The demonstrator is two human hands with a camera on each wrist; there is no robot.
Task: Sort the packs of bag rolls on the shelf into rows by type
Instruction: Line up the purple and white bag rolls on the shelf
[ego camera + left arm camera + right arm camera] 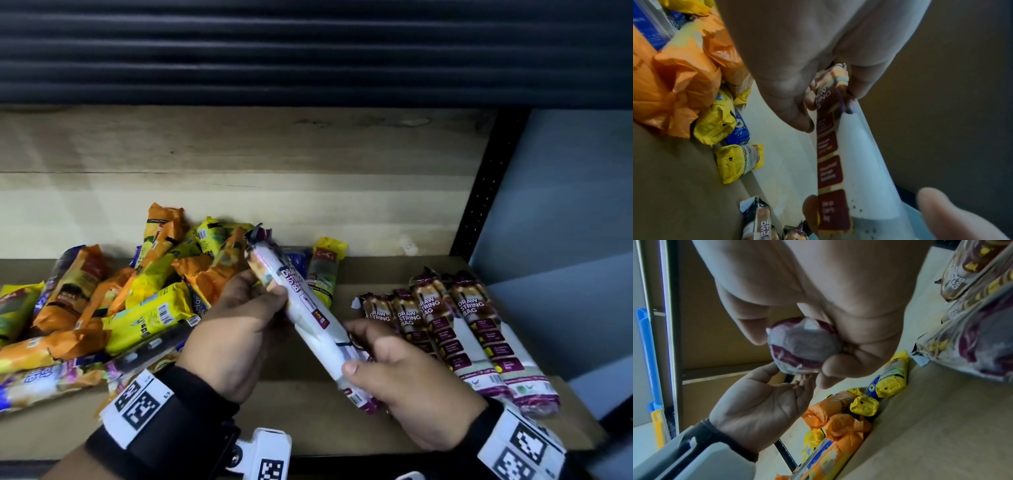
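Between both hands, tilted above the shelf, is a white and maroon draw string bag pack [310, 318] [859, 162] [797, 340]. My left hand [274, 298] [828, 105] [791, 376] pinches its upper part between thumb and fingers. My right hand [352, 349] [795, 353] grips its lower end, fingers curled round it. A row of several matching draw string packs [472, 329] [760, 225] [972, 337] lies side by side at the right of the shelf. A jumbled pile of orange, yellow and blue packs [137, 294] [684, 81] [842, 418] fills the left.
The brown shelf board [308, 411] shows bare between pile and row. A lone yellow pack [325, 270] lies by the wooden back panel. A black upright post [486, 192] and a blue wall bound the right side. A dark slatted surface hangs overhead.
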